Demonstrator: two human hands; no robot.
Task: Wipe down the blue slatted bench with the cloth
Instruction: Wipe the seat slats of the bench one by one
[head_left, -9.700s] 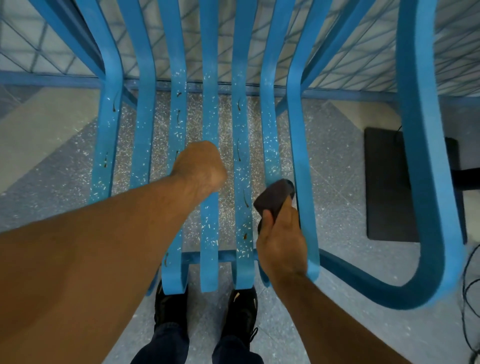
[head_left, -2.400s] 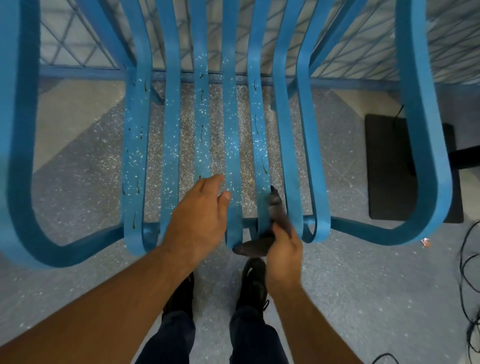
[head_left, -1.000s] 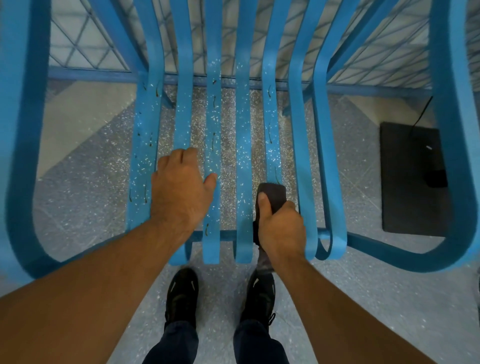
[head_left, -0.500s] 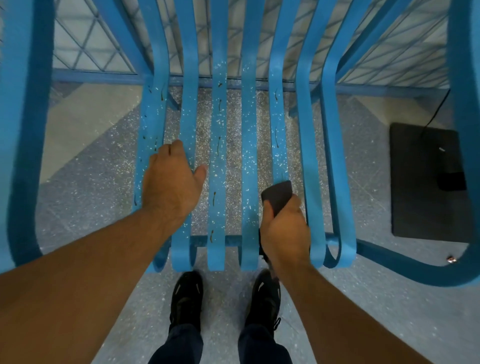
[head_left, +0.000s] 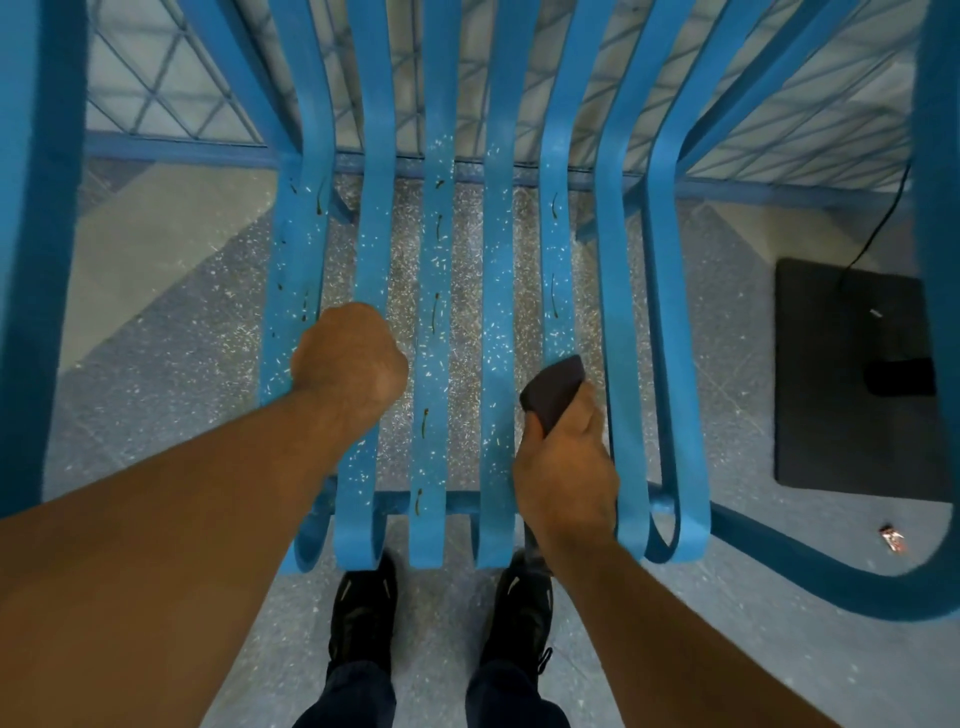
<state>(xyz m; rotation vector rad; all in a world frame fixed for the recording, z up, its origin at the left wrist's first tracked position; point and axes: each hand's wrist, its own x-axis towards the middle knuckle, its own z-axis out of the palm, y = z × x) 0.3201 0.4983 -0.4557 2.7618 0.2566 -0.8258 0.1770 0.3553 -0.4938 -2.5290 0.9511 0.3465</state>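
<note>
right hand (head_left: 566, 467) gripping dark cloth (head_left: 553, 387), blue bench (head_left: 496, 291)

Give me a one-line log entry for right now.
step: wiping bench slat | right hand: grips dark cloth on slat | left hand: fisted on slat, bracing | specks remain on slats

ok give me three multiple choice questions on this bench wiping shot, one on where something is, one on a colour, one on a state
1. Where does the dark mat lie?
A. on the floor to the bench's right
B. on the slats
C. under the shoes

2. What colour is the cloth?
A. white
B. yellow
C. dark grey-brown

3. How is the left hand?
A. flat and spread
B. curled on a slat, no cloth
C. holding a bottle

Answers:
1 A, it sits on the floor beyond the bench frame.
2 C, a dark wad sticks out of the right hand.
3 B, its fingers are curled over a slat with nothing held.
</note>
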